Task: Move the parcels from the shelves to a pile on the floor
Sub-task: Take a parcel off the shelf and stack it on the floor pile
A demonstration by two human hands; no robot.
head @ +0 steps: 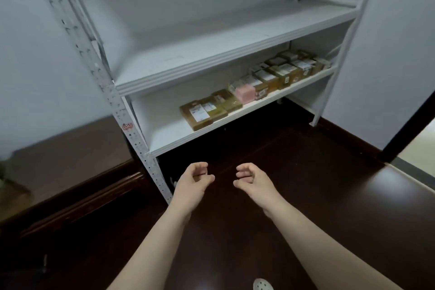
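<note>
In the head view, we held both bare arms out low over the dark brown glossy wooden floor (317, 179), in front of a white metal shelving rack (103, 77) that stood against a pale grey wall (35, 54). Our left hand (191, 182) and our right hand (255, 180) hung near each other, apart, with the palms turned inward. The fingers of each were loosely curled, the thumb close to the fingertips, and neither hand gripped or touched anything.

The brown cardboard parcels with white printed labels (280, 73) lay in a row on the rack's white lower shelf board (164, 129), running from about its middle to its right end. The nearest was a flat brown parcel (203, 112) at the left end of the row, close to the front edge. A small pink boxy parcel (246, 93) sat further right, touching its brown neighbours. The labels were too blurred to read.

Above them ran the white upper shelf board (211, 49). A small red sticker (127, 126) marked the perforated front upright. At the bottom edge we saw the tip of a white perforated shoe (263, 285).
</note>
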